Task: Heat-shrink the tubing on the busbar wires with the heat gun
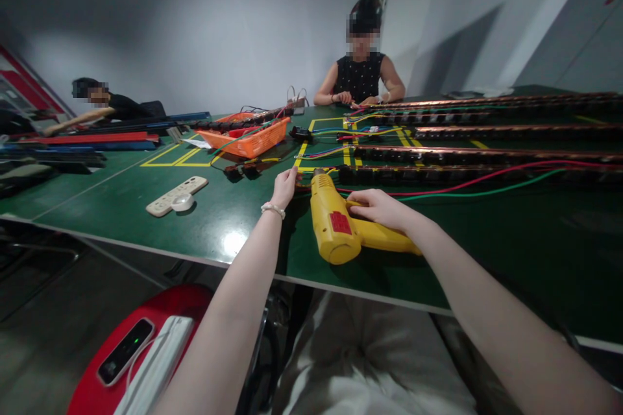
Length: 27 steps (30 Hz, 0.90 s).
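Note:
A yellow heat gun point(335, 230) with a red label lies on its side near the table's front edge, its nozzle facing away from me. My right hand point(377, 209) is closed around its handle, fingers by the trigger. Left of the nozzle, my left hand point(284, 188) pinches the thin wire ends of the nearest black rod point(389, 175); the fingertips partly hide them. A red cable point(467, 180) and a green cable point(457, 194) run off to the right, just beyond my right hand.
More long rods point(487, 133) lie behind. An orange basket point(260, 139), black connectors point(243, 170), a beige power strip point(163, 200) and a white tape roll point(183, 201) sit leftward on the green table point(121, 201). A co-worker point(361, 71) sits opposite, another point(104, 104) far left. A red stool point(92, 363) stands below.

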Motion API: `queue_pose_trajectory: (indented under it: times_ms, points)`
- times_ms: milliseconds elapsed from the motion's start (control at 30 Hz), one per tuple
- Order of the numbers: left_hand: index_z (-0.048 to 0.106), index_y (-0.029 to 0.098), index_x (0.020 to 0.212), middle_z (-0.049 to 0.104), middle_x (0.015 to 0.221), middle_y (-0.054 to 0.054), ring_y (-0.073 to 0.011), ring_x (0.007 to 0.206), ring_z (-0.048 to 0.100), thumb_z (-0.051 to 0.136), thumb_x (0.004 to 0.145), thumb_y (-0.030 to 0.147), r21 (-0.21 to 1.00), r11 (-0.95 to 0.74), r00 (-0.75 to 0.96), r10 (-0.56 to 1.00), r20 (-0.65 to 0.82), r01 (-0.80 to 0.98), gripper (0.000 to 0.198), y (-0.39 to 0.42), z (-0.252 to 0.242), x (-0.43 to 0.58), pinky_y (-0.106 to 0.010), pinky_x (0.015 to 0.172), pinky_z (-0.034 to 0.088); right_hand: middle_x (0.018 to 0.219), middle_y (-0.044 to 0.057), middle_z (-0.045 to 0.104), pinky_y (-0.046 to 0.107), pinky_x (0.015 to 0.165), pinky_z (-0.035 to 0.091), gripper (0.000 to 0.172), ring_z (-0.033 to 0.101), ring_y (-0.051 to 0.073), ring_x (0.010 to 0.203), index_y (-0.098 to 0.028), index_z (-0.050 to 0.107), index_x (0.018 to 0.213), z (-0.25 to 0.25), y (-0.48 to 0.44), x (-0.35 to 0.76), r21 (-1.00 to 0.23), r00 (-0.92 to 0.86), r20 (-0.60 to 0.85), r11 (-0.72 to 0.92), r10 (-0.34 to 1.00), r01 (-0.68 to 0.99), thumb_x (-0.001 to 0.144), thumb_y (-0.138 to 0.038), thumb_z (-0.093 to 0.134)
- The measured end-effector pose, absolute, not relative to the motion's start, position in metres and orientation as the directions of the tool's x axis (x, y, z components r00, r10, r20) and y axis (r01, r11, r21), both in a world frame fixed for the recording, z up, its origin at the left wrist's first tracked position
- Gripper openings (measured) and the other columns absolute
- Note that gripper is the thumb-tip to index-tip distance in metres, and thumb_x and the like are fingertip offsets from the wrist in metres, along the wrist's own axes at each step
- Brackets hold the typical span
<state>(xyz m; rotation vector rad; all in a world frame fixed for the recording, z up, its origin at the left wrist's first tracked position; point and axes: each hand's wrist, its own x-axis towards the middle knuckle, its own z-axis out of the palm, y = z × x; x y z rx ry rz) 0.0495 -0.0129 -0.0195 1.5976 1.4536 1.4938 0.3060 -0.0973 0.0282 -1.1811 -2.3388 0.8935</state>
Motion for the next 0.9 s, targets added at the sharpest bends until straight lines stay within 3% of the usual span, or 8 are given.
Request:
queue_pose_trajectory:
  times_ms: [333,600,733,900]
  points:
    - [0.06,0.013,0.061,0.057,0.059,-0.003,-0.012,0.057,0.049,0.039,0.087,0.059,0.86,-0.31,-0.199,0.888,0.414,0.406,0.056,-0.013,-0.019,0.052,-0.024,0.057,0.035,0.103,0.005,0.067,0.033,0.087,0.043,0.028,0.059,0.022,0.097,-0.018,0.065,0.1,0.03,-0.093,0.327,-0.653,-0.482,0.072,0.406,0.873,0.639,0.082,-0.035,0.05]
    - [0.064,0.013,0.066,0.058,0.061,-0.003,-0.0135,0.058,0.052,0.038,0.088,0.056,0.865,-0.283,-0.212,0.894,0.394,0.413,0.055,-0.024,-0.012,0.057,-0.025,0.058,0.036,0.102,0.005,0.067,0.034,0.084,0.043,0.027,0.059,0.023,0.092,-0.022,0.064,0.103,0.026,-0.096,0.316,-0.584,-0.467,0.016,0.388,0.884,0.714,0.079,-0.032,0.056]
    - [0.059,0.016,0.059,0.059,0.061,-0.004,-0.0145,0.06,0.052,0.037,0.089,0.054,0.838,-0.267,-0.231,0.881,0.412,0.476,0.054,-0.026,-0.011,0.058,-0.026,0.062,0.036,0.096,0.007,0.067,0.033,0.078,0.044,0.021,0.059,0.02,0.086,-0.02,0.064,0.094,0.026,-0.1,0.304,-0.538,-0.499,-0.017,0.413,0.867,0.735,0.081,-0.035,0.057]
    - [0.049,0.018,0.051,0.051,0.053,-0.001,-0.0137,0.056,0.044,0.038,0.088,0.054,0.836,-0.237,-0.257,0.879,0.401,0.494,0.052,-0.024,-0.011,0.057,-0.026,0.059,0.031,0.095,0.004,0.062,0.036,0.08,0.047,0.03,0.058,0.015,0.086,-0.016,0.061,0.095,0.027,-0.105,0.286,-0.483,-0.528,-0.034,0.449,0.849,0.752,0.088,-0.044,0.053]
